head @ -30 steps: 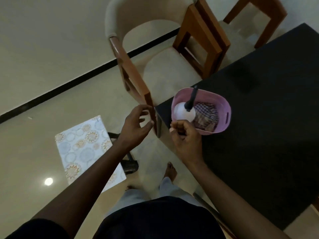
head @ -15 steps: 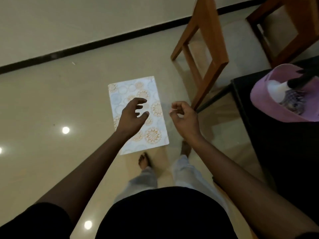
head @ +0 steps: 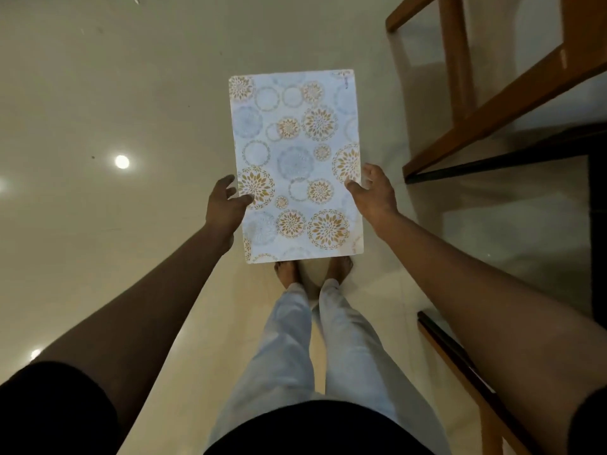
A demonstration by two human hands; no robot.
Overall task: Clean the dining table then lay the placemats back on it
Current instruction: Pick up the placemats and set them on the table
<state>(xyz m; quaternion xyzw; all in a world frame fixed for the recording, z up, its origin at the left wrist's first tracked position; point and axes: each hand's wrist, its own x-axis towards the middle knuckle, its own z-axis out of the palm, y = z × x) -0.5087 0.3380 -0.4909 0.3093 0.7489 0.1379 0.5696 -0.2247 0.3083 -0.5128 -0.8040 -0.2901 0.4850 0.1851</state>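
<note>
A white placemat (head: 295,159) printed with blue and orange round flower patterns sits lengthwise in front of me over the glossy floor. Its near edge covers the toes of my bare feet. My left hand (head: 225,205) grips its left long edge, with the thumb lying on the top face. My right hand (head: 372,193) holds the right long edge, thumb on the mat's rim and fingers spread behind it. The dining table shows only as a dark edge (head: 597,224) at the far right.
A wooden chair frame (head: 492,103) stands at the upper right, close to the mat's right side. Another wooden rail (head: 460,366) runs under my right forearm. Cream floor tiles (head: 98,93) with light reflections spread to the left.
I turned away from the table and the pink basket, which left the view. Both hands reached down from open in the air to the placemat and took hold of its long edges.
</note>
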